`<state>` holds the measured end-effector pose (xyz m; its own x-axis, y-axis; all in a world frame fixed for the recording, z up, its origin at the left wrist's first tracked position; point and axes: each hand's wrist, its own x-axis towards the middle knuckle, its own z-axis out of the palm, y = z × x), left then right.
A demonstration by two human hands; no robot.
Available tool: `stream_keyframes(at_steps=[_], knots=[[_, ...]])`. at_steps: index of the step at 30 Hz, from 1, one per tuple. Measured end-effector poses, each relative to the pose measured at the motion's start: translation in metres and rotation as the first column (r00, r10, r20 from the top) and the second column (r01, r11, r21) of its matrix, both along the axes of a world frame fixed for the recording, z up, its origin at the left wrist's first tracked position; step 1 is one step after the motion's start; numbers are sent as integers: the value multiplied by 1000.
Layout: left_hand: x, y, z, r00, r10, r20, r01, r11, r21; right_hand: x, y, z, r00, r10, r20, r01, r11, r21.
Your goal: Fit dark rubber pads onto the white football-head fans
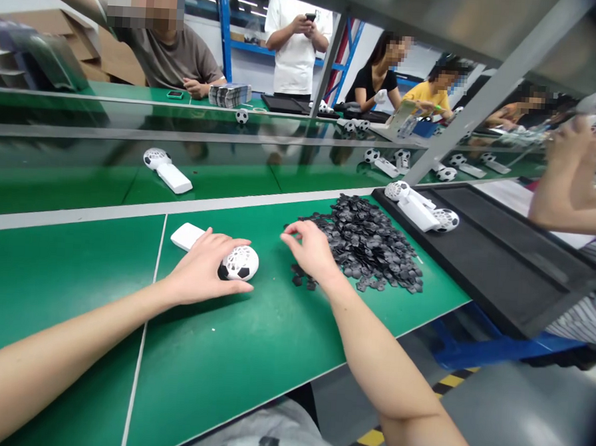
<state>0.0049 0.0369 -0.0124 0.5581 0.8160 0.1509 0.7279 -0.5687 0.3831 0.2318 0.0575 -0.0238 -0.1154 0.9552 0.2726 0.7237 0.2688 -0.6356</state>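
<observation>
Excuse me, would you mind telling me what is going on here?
The person's left hand is around the ball-patterned end of a white device. Their right hand is at the left edge of a pile of black pieces; whether its fingers hold one is unclear. A similar device lies farther back.

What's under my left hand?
A white device with a soccer-ball head. The handle's end and part of the head show; your left hand covers the stretch between, so I can't see that.
</observation>
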Motion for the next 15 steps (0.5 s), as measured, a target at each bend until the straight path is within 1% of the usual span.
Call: stream_keyframes(at_steps=[1,2,3,5,8,10,12,14,15], knots=[[-1,0,0,1000,5,-9,-5,1000,12,6,3,0,991,-86,105,82,996,39],[-2,0,1,1000,3,-21,-3,1000,12,11,5,0,972,-138,192,132,990,43],[-3,-1,3,999,-8,-38,8,1000,-6,14,6,-1,953,-157,261,157,987,21],[-4,-2,9,996,-52,-78,44,994,-103,16,7,-4,926,-155,344,177,984,-34],[-3,-5,15,994,-85,-70,62,958,-280,13,7,-5,915,-152,374,194,978,-75],[1,-7,16,999,-50,-18,42,946,-321,11,6,-5,926,-154,345,189,979,-71],[5,-7,15,999,-24,29,32,948,-316,9,4,-3,962,-106,252,127,989,-71],[7,-6,15,998,-47,42,58,945,-323,5,0,0,998,21,58,-15,996,-93],[7,-4,16,996,-74,40,83,938,-336,2,-3,1,993,104,-59,-110,989,-103]])
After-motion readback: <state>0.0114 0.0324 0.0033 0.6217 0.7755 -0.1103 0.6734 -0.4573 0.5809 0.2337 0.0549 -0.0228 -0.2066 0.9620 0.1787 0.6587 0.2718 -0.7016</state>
